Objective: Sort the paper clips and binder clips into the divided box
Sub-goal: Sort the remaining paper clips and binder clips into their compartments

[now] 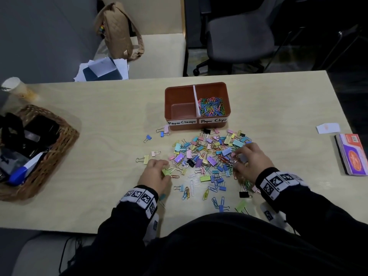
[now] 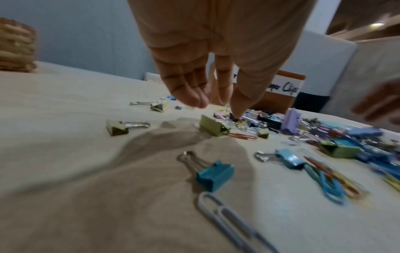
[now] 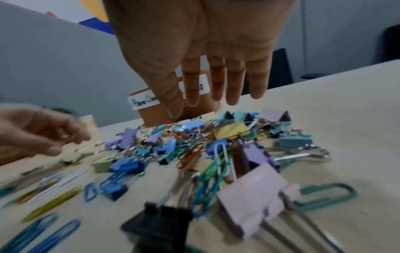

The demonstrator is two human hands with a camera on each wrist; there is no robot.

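Observation:
A brown divided box [image 1: 197, 124] stands mid-table. Its right half, labelled Paper Clips, holds coloured paper clips [image 1: 212, 106]. The left half [image 1: 182, 112], labelled Paper Clamps, is bare. In front of it lies a mixed pile of binder clips and paper clips [image 1: 207, 156]. My left hand [image 1: 165, 166] hangs at the pile's left edge, fingers loosely down beside a green binder clip [image 2: 211, 125], its thumb tip [image 2: 237, 114] touching the pile. My right hand [image 3: 216, 102] hovers over the pile's right side with straight fingers and holds nothing.
A wicker basket [image 1: 65, 136] of oddments sits at the left, with a paper cup [image 1: 18, 88] behind it. At the right edge lie a boxed eraser [image 1: 351, 156] and a paper slip [image 1: 327, 128]. Stray clips [image 1: 221, 204] lie near the front edge.

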